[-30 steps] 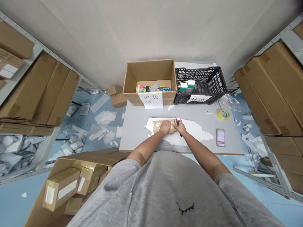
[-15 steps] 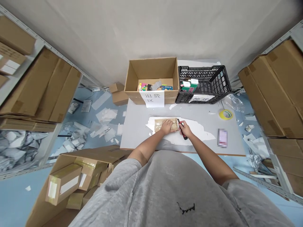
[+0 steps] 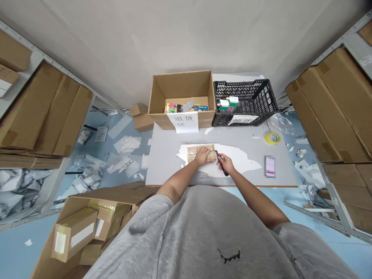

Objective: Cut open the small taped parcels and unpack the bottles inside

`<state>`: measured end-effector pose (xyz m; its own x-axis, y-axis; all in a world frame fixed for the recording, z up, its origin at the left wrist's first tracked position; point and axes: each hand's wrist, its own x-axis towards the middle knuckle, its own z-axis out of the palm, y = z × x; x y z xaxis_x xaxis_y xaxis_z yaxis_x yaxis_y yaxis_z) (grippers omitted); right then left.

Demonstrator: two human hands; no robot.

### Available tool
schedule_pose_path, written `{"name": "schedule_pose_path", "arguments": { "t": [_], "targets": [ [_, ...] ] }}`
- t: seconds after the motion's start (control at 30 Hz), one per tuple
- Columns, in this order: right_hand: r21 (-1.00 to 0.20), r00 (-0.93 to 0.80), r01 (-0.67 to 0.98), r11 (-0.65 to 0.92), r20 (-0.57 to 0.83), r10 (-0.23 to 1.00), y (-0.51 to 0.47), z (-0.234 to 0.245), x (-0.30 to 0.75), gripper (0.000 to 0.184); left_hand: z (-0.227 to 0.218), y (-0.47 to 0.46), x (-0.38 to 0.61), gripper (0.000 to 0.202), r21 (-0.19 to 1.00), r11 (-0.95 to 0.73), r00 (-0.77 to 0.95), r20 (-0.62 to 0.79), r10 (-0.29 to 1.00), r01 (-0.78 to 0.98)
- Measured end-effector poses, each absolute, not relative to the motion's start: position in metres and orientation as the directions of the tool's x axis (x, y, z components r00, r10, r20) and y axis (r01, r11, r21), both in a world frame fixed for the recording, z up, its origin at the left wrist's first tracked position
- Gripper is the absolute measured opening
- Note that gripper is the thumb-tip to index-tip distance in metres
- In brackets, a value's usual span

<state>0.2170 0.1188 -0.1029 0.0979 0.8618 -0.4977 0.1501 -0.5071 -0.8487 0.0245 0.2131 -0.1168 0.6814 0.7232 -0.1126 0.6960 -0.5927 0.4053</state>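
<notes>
A small tan cardboard box (image 3: 192, 152) wrapped in clear tape lies on torn white paper (image 3: 242, 159) near the table's front. My left hand (image 3: 203, 155) rests on the box's right half and grips it, fingers over the top. In my right hand (image 3: 226, 163) is a red and black utility knife (image 3: 224, 171), its front end at the box's right end. Whether the blade touches the cardboard is too small to tell.
Behind the work stand an open carton (image 3: 181, 123) with colourful packages and a black plastic crate (image 3: 244, 123) with green-and-white boxes. Yellow tape (image 3: 272, 138) and a blurred-out phone-like object (image 3: 269, 166) lie right. A large carton (image 3: 43, 257) of parcels stands lower left. Shelves flank both sides.
The knife has moved slightly toward me along the box's right end. My left hand stays on the box. The whole view has shifted a little, so things appear further left.
</notes>
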Motion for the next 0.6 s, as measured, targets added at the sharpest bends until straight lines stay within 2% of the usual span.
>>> {"name": "schedule_pose_path", "arguments": {
  "t": [0.23, 0.43, 0.6],
  "targets": [
    [-0.818, 0.085, 0.221, -0.531, -0.526, 0.846, 0.128, -0.101, 0.217, 0.03, -0.122, 0.208, 0.024, 0.063, 0.422, -0.582, 0.675, -0.107, 0.73, 0.696],
    [-0.822, 0.055, 0.25, -0.511, -0.515, 0.855, 0.115, -0.101, 0.217, 0.026, -0.124, 0.207, 0.023, 0.06, 0.434, -0.584, 0.681, -0.099, 0.726, 0.686],
    [-0.778, 0.089, 0.338, -0.53, -0.534, 0.841, 0.119, -0.094, 0.208, 0.026, -0.119, 0.205, 0.022, 0.058, 0.408, -0.603, 0.691, -0.104, 0.715, 0.686]
  ]
}}
